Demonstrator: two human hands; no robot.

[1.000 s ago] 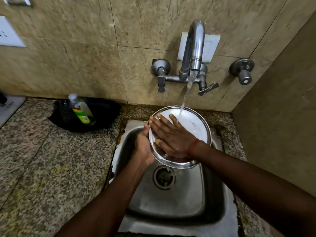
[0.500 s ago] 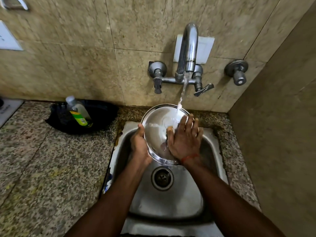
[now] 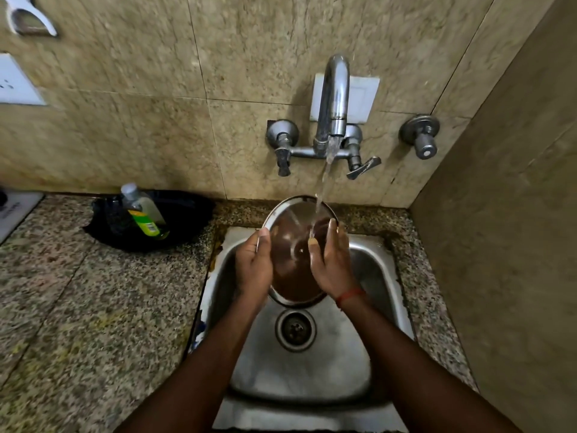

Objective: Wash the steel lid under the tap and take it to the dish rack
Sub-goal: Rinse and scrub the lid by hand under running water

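The round steel lid is held tilted over the sink, its shiny face toward me and reflecting my hands. Water runs from the curved steel tap onto the lid's upper right part. My left hand grips the lid's left rim, thumb on the front. My right hand lies against the lid's right side, fingers up under the stream and covering that edge. No dish rack is in view.
The sink drain lies below the lid. A clear bottle with a green label leans in a black pan on the granite counter to the left. Tiled walls close off the back and right; a separate valve sticks out at right.
My right hand has slid from flat across the lid's face to its right edge. The lid has turned more upright and narrower to me, and now reflects my hands instead of bright light.
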